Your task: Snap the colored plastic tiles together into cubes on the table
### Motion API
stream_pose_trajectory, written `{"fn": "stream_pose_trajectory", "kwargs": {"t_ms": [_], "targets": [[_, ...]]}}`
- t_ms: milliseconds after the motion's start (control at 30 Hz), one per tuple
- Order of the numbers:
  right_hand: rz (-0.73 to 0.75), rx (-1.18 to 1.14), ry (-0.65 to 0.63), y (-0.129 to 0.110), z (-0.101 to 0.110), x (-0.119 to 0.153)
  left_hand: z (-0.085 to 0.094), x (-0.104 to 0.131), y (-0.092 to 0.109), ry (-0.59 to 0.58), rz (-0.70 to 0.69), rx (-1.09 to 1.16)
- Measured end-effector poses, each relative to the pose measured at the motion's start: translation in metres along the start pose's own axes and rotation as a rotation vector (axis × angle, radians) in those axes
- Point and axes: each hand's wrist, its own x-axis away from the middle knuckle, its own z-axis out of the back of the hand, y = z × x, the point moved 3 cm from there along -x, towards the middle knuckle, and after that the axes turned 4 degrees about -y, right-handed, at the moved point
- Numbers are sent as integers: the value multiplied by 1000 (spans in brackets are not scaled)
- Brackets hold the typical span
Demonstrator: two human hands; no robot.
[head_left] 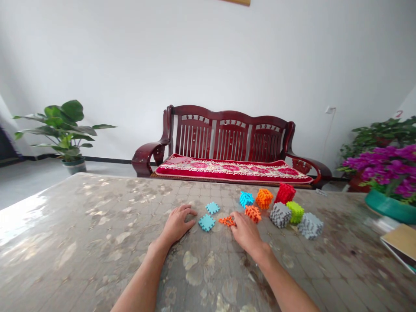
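Observation:
My left hand (180,222) rests on the table with its fingers apart and holds nothing. Just right of it lie two flat teal interlocking tiles, the nearer tile (206,222) and a farther tile (212,208). My right hand (246,232) has its fingertips closed on the edge of a flat orange interlocking tile (226,221), low over the table or on it. Past that hand are several stacks of similar tiles: a dark orange stack (253,213), a blue stack (246,199), an orange stack (264,198), a red stack (286,193), a grey stack (280,215), a lime stack (295,212) and a light grey stack (310,225).
A patterned cover lies on the table (107,260). At the right edge are a teal planter (390,207) with purple flowers and a notebook (401,242). Behind the table stands a wooden bench (229,134) with a red cushion; a potted plant (69,130) is at left.

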Motion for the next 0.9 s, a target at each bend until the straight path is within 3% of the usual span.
{"fn": "stream_pose_trajectory", "kwargs": {"t_ms": [200,367,433,700,900], "targets": [[33,-105,162,6,-7,5,-3,-1,-4,29,-21,14],[-11,-142,397,25,15,3,-2,-2,-4,28,-25,22],[-73,-137,436,36,26,1,-1,-2,-3,19,-24,22],[-309,-44,316,71,44,0,0,-3,-3,29,-30,17],[-313,17,269,74,46,0,-3,-3,-7,50,-39,23]]}}
